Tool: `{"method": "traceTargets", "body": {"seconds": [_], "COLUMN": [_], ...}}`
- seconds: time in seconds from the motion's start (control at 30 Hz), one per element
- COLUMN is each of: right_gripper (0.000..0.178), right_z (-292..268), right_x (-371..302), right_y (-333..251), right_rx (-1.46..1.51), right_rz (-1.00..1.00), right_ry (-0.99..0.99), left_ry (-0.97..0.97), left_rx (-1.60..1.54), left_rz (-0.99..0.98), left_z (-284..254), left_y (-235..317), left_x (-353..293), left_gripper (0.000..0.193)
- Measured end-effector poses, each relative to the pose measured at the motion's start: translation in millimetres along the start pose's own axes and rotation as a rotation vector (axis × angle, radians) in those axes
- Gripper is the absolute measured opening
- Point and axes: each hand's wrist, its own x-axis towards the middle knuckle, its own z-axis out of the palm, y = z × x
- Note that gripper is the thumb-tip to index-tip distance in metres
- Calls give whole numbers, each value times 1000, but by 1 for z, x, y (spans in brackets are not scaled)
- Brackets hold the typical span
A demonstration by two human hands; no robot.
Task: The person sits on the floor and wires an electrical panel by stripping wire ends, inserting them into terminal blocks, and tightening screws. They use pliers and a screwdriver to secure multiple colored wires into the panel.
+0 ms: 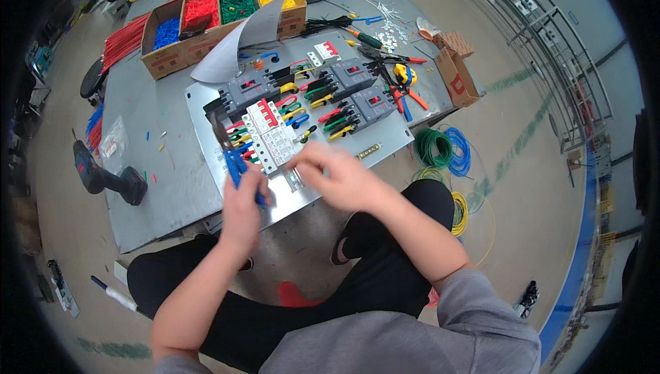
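My left hand (245, 202) is closed round the blue handles of a pair of pliers (237, 164), whose dark jaws point up and away beside the left end of a metal mounting plate (278, 207). My right hand (337, 176), slightly blurred, is curled with its fingertips together just off the near end of a white circuit breaker row (269, 133) with red levers. Whatever its fingers hold is too small or hidden to make out. Short red, yellow, green and blue wires run from the row toward grey moulded-case breakers (371, 106) on the plate.
A cardboard box (165, 64) of red, blue, green and yellow caps stands at the back, a curled sheet (240, 40) before it. A cordless drill (106, 174) lies left. Orange-handled pliers (412, 99) and a yellow tape measure (404, 73) lie right; wire coils (434, 147) rest beyond the table.
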Motion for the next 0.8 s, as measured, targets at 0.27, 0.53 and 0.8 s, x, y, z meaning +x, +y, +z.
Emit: {"method": "traceTargets", "body": {"seconds": [0.27, 0.53, 0.8], "right_gripper": [37, 51, 48], "right_z": [-35, -31, -43], "right_x": [43, 83, 90], "right_y": [66, 81, 93], "right_rx": [-556, -534, -476], "right_rz": [74, 205, 172], "right_ry": [-20, -431, -502], "left_ry": [348, 418, 374], "left_rx": [1163, 1597, 1609], "left_rz": [116, -120, -124], "left_z": [-106, -182, -193], "left_y": [54, 41, 22], "left_x": [47, 26, 35], "left_gripper": [39, 52, 47]}}
